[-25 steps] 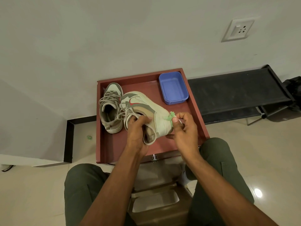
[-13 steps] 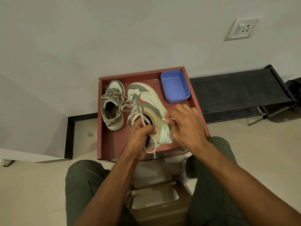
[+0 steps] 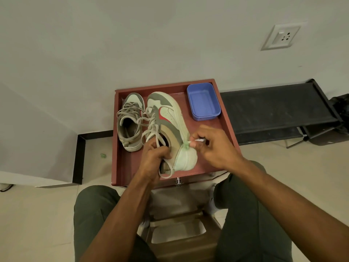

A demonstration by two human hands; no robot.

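Note:
A pale green, grey and tan sneaker with a red mark lies tilted on its side in a red-brown tray. My left hand grips it at the collar, fingers inside the opening, loose laces hanging over them. My right hand pinches a small white tool with a green tip, the tip touching the sneaker's sole edge near the heel. The second sneaker stands upright at the tray's left.
A blue plastic container sits in the tray's far right corner. A black low rack runs along the wall to the right. My knees in dark green trousers flank a brown stool. A wall socket is high right.
The sneaker has been turned and its toe now points further away. My right hand moved from covering the heel side outward to the right, the green tip still at the sole edge.

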